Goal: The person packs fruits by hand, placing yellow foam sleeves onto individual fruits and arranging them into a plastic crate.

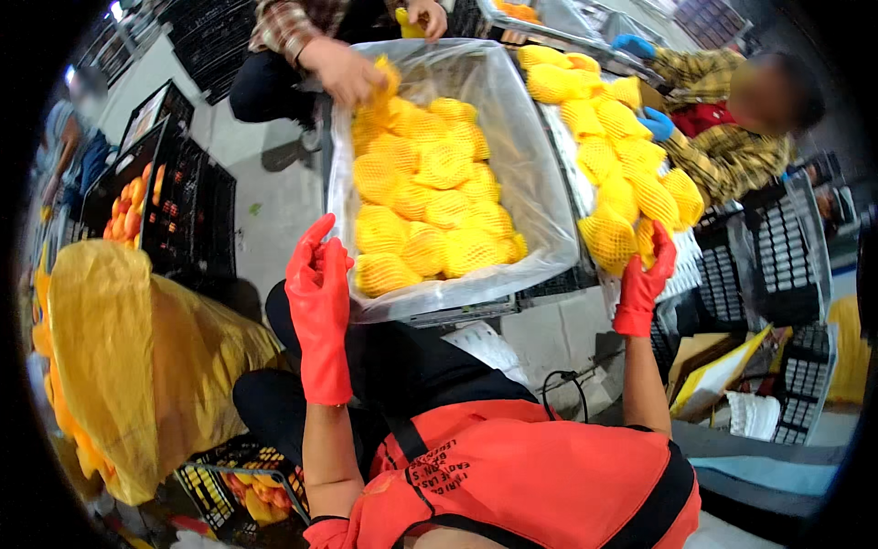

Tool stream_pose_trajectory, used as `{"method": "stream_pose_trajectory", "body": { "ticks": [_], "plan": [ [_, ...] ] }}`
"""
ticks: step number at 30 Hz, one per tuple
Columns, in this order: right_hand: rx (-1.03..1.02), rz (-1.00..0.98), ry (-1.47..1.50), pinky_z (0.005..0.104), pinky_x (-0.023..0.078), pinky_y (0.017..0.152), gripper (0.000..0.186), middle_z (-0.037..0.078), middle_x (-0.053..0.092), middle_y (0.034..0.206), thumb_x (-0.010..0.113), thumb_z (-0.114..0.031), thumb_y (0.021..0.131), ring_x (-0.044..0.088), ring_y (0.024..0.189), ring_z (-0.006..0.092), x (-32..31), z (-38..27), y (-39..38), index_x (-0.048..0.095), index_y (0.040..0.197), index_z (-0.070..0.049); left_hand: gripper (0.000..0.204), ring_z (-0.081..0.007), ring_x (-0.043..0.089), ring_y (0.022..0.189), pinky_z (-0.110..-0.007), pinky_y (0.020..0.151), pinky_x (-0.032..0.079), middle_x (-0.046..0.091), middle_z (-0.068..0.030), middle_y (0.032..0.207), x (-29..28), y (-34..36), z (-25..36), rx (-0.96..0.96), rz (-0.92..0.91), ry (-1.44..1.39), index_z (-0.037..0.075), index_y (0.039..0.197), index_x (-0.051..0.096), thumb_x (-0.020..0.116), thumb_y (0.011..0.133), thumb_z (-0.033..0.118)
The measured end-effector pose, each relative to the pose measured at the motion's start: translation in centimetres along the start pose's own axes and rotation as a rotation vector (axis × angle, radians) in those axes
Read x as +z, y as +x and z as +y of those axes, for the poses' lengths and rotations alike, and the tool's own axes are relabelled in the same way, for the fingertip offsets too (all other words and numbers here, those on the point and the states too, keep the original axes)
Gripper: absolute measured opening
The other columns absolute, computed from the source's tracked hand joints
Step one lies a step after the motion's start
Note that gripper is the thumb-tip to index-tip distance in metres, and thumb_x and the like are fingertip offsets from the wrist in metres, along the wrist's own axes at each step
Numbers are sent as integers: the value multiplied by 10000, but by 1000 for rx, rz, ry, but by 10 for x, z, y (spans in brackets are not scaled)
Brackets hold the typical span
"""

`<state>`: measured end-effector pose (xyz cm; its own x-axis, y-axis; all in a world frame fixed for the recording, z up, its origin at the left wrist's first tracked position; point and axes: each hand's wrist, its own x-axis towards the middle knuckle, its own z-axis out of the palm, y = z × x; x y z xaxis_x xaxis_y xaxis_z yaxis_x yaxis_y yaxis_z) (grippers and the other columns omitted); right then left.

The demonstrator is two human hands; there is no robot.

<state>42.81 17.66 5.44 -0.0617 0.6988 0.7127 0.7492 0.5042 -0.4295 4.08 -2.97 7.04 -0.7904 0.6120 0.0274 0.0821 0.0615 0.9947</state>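
Note:
My left hand (317, 288), in a red rubber glove, is raised beside the near left corner of a lined crate (540, 201). Its fingers are apart and hold nothing. Inside the crate, fruits in yellow foam nets (445, 165) lie packed in rows, with clear plastic film over the walls. My right hand (647, 279), gloved alike, is at the near end of a heap of net-wrapped fruits (608, 160) to the right. Its fingers and thumb curve round one yellow net-wrapped fruit (646, 242); the fruit itself is hidden by the net.
Across the crate, a co-worker's hand (346, 73) holds a wrapped fruit over its far left corner. Another person in blue gloves (656, 124) works behind the right heap. Black crates with orange-red fruit (133, 206) and a yellow sheet (110, 339) stand left. Stacked trays (796, 261) stand right.

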Motion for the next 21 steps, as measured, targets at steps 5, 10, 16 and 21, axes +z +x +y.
{"method": "stream_pose_trajectory", "body": {
  "ticks": [5,10,16,21],
  "plan": [
    [-110,-567,424,367,431,1000,425,151,606,1222,602,-64,857,571,1137,264,58,-128,24,551,1277,-28,314,-61,569,736,-214,676,478,610,5,854,-2,-8,-33,53,97,-126,37,1256,598,576,945,73],
    [-243,-1497,69,368,432,997,638,154,587,1279,730,-382,820,555,1186,279,145,-149,30,526,1319,-41,286,-259,634,729,-315,685,494,678,-147,938,0,-10,-42,627,83,399,25,1111,654,600,847,-69],
    [-322,-1758,24,401,436,987,861,227,540,1288,814,-489,690,525,1202,338,192,-115,8,490,1347,-37,322,-260,649,760,-329,689,495,678,-137,920,5,-9,-45,568,87,357,40,1108,659,603,821,-95],
    [-364,-1600,181,429,474,925,886,244,596,1155,845,-458,645,585,1103,343,183,-109,2,491,1275,55,322,-229,633,726,-319,657,483,668,-128,883,2,-8,-46,617,94,351,47,1101,666,595,822,-97]
  ]
}}
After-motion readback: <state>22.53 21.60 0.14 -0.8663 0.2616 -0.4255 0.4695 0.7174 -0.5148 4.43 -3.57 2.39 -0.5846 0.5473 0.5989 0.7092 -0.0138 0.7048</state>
